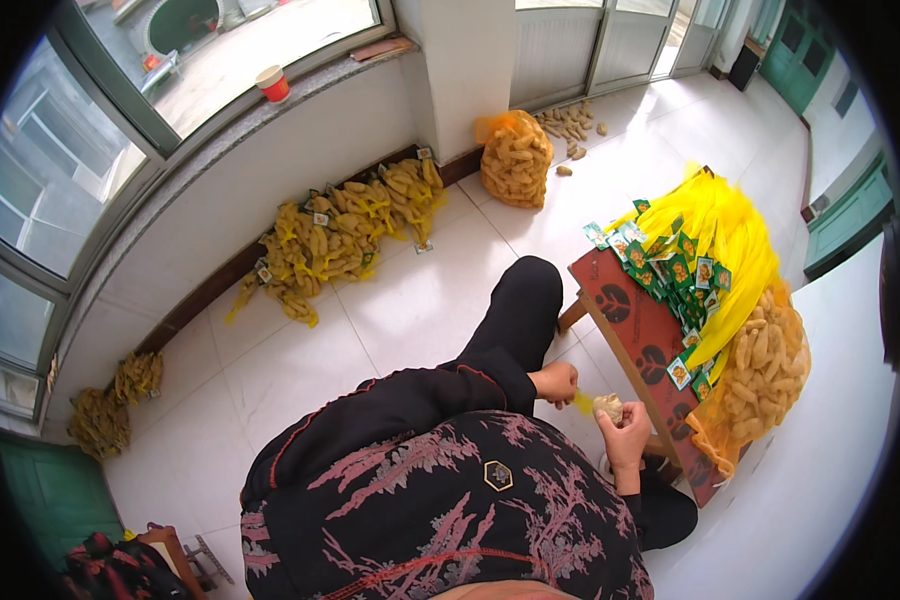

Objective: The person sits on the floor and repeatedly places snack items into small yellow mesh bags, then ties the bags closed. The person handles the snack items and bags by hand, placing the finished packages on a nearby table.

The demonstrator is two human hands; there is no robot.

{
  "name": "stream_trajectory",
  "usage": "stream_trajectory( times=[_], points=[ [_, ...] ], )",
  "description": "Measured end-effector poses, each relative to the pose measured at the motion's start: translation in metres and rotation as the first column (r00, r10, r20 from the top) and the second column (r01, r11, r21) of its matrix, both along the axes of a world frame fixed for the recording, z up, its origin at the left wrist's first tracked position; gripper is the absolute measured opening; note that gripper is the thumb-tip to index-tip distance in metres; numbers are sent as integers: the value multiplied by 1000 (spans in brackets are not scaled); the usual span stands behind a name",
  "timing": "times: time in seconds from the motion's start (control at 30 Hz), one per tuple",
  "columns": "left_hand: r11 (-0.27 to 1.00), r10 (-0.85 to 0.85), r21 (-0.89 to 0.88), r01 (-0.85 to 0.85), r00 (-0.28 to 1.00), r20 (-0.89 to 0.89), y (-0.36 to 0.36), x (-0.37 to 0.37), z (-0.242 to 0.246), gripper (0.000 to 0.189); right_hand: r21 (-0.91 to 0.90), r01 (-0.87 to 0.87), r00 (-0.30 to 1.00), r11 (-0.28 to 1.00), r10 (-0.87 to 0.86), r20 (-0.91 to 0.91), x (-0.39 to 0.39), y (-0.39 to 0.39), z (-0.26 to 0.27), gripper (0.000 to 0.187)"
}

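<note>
My left hand (557,384) is closed on one end of a yellow mesh net (584,403), low in front of my body. In my right hand (626,431) is a pale, knobbly root-like piece (607,409), pinched between thumb and fingers at the net's other end. Right of my hands stands a low red-topped table (630,330). On it lie many long yellow mesh nets (727,232) with green picture tags (675,270), and beside them an orange mesh sack (769,367) full of similar tan pieces.
Filled yellow nets (322,240) are heaped along the window wall, with smaller bundles (101,420) at the far left. A full orange sack (516,161) stands by the pillar near loose pieces (570,124). A red paper cup (273,84) is on the sill. My bent legs flank my hands.
</note>
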State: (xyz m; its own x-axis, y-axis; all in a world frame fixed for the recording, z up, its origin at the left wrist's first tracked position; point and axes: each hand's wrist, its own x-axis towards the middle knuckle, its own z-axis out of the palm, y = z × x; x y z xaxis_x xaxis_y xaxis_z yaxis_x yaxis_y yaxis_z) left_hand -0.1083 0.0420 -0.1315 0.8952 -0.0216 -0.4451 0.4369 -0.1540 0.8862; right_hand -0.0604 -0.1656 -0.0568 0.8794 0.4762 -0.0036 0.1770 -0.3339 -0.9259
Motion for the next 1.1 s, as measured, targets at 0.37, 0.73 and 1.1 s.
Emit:
stream_trajectory(
  times=[0.37, 0.73, 1.1],
  points=[
    [694, 559, -451, -562, 814, -155, -11, 25, -35, 24, -204, -45, 968, 978, 93, 233, -11, 0, 8, 36],
    [870, 419, -315, -380, 906, 62, -36, 42, 5, 13, 152, 168, 979, 974, -147, -141, -4, -10, -33, 34],
    [959, 262, -171, -226, 938, 226, -50, 35, 13, 13, 192, 296, 954, 936, -298, -17, -8, -20, -15, 33]
  ],
)
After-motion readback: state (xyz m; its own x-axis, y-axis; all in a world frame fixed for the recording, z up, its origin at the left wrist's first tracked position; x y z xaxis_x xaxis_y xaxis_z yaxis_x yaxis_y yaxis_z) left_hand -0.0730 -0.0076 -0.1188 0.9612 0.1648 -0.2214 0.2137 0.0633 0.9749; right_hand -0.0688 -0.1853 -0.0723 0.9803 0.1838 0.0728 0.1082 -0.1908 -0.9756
